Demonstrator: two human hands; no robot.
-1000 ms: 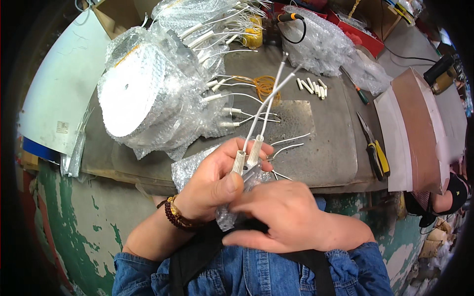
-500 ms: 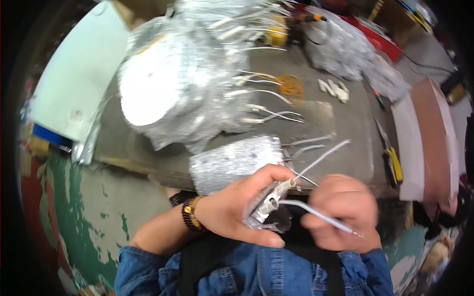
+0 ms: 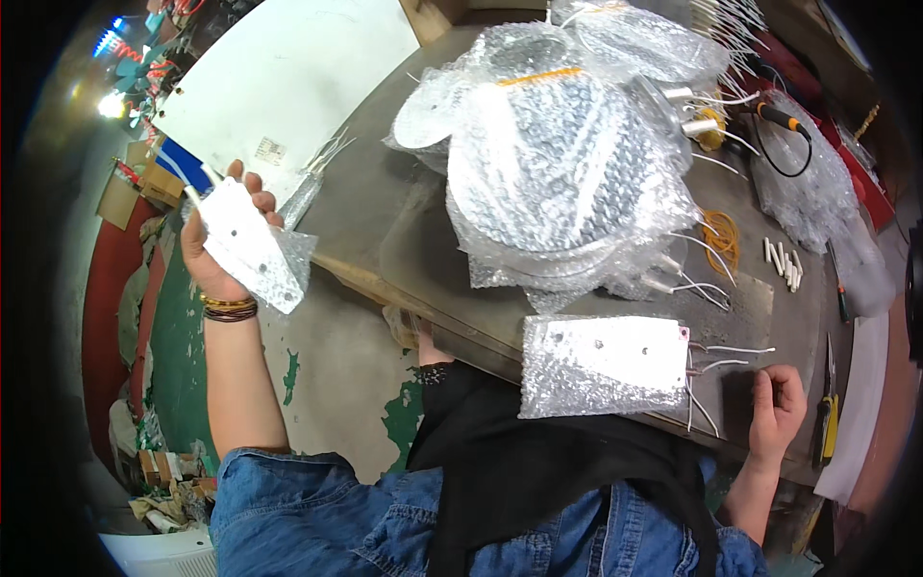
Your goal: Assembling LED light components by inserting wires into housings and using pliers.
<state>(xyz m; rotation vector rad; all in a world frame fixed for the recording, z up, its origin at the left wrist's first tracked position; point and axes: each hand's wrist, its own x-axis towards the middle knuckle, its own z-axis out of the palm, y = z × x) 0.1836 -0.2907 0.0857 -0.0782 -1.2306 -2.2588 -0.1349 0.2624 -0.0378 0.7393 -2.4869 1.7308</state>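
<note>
My left hand is raised at the far left, its fingers wrapped round a flat white wired plate. Clear bubble wrap covers the plate's lower end, and two white wires stick out of its top. My right hand rests at the table's right front edge with its fingers curled; what lies inside them, if anything, is hidden. Left of it, a second white plate in bubble wrap lies along the front edge. Thin wires run from its right end toward my right hand.
Large round discs in bubble wrap are piled mid-table, with wires along their right side. To the right lie an orange rubber-band bundle, small white sleeves and yellow-handled pliers. A big white panel stands at the back left.
My left hand has swung from in front of my body out to the far left with a wired plate. My right hand has moved right, off the white wire, to the table edge. The view has shifted left.
</note>
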